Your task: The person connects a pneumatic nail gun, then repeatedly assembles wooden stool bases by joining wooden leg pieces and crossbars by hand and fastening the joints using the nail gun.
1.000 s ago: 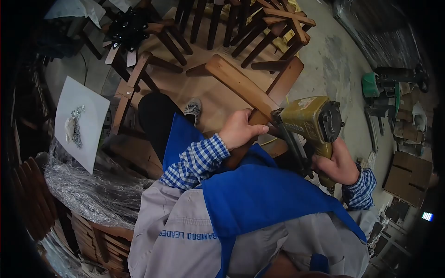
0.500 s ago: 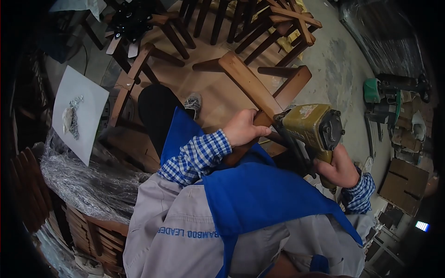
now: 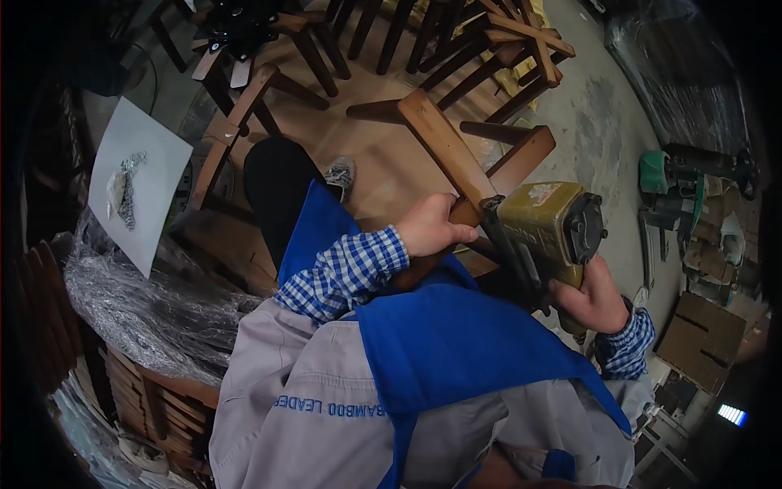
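Observation:
My left hand (image 3: 429, 226) is wrapped round a bar of a brown wooden leg frame (image 3: 446, 148), whose crossed bars and legs point away from me. My right hand (image 3: 593, 300) grips the handle of a yellow-green nail gun (image 3: 544, 218). The gun's dark nose touches or almost touches the wood near the crossing of the bars, just right of my left hand. Its magazine slants down toward the blue apron (image 3: 489, 342). The exact contact point of the nose is hidden behind the tool body.
A white board (image 3: 140, 183) with small metal fasteners lies at the left, above plastic wrap (image 3: 155, 310). More wooden leg frames (image 3: 383, 37) stand at the top. Green tools (image 3: 656, 173) and a cardboard box (image 3: 700, 341) are at the right.
The view has shifted a little, so the background frames sit further right and the white board further left. Both hands keep their holds, with the gun's nose still at the wooden frame.

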Demonstrator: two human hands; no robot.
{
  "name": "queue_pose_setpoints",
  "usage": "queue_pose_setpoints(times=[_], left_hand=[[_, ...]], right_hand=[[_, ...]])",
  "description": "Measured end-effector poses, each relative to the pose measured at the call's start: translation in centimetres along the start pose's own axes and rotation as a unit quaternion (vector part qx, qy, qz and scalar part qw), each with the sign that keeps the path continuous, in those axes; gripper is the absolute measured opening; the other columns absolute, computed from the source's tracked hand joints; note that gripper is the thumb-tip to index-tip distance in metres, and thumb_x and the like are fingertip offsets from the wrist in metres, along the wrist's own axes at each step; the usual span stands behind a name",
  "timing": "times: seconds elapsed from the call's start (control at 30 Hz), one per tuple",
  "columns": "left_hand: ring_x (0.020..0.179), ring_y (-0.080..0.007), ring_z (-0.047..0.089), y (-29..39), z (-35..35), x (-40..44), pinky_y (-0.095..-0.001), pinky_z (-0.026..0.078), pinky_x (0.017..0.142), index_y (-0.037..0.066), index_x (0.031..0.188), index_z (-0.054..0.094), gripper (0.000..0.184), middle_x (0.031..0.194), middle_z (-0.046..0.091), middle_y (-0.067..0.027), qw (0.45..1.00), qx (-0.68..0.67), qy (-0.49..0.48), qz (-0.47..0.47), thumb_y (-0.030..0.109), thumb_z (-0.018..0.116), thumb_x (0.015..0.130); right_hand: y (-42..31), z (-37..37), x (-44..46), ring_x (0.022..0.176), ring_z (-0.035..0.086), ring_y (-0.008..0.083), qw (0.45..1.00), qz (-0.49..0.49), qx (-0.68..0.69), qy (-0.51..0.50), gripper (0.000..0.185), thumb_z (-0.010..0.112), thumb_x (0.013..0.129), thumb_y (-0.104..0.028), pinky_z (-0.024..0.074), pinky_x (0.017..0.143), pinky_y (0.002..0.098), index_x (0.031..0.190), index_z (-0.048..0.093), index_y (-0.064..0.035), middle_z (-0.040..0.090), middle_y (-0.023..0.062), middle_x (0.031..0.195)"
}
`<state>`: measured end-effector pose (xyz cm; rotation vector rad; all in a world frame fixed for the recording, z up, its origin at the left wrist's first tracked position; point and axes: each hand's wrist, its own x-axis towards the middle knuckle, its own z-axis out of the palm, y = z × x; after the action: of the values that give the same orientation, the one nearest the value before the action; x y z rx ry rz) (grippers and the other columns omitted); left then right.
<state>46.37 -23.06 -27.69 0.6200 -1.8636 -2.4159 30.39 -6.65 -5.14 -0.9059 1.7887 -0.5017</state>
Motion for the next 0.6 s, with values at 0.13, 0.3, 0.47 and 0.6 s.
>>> queue_pose_setpoints(times=[0.13,0.3,0.47,0.6], left_hand=[[0.087,-0.0336,0.068,0.8,-0.2,-0.4,-0.0392,0.053,0.080,-0.011,0.105,0.063,0.048,0.091,0.068,-0.0258,1.000,0.024,0.000,0.013,0.024,0.081,0.077],[0.087,-0.0335,0.068,0.8,-0.2,-0.5,-0.0393,0.053,0.080,-0.011,0.106,0.063,0.048,0.091,0.069,-0.0256,0.999,0.043,-0.013,0.004,0.024,0.081,0.077],[0.088,-0.0325,0.069,1.2,-0.3,-0.8,-0.0387,0.053,0.081,-0.011,0.106,0.064,0.048,0.092,0.069,-0.0254,1.000,0.019,-0.014,-0.011,0.024,0.081,0.078],[0.087,-0.0322,0.069,0.3,0.0,-0.6,-0.0384,0.053,0.080,-0.011,0.107,0.064,0.049,0.092,0.069,-0.0255,1.000,-0.008,-0.010,0.006,0.024,0.081,0.077]], right_hand=[[-0.1,0.0,0.2,0.096,0.057,0.0184,1.000,-0.001,-0.018,0.005,0.054,0.061,0.080,-0.001,0.0473,0.087,0.0318,0.131,0.046,0.0020,0.061,0.0110,0.107],[0.4,-0.3,-0.2,0.089,0.058,0.0166,1.000,0.018,-0.018,0.012,0.055,0.060,0.080,0.000,0.0495,0.080,0.0316,0.133,0.044,0.0017,0.061,0.0093,0.100],[-0.1,-0.4,-0.5,0.075,0.060,0.0128,0.999,0.036,0.004,0.020,0.057,0.057,0.082,0.002,0.0517,0.068,0.0299,0.136,0.039,0.0014,0.060,0.0087,0.097],[0.3,-0.2,-1.0,0.073,0.061,0.0122,0.998,0.047,0.027,0.025,0.059,0.056,0.082,0.003,0.0522,0.066,0.0295,0.138,0.038,0.0012,0.060,0.0087,0.097]])
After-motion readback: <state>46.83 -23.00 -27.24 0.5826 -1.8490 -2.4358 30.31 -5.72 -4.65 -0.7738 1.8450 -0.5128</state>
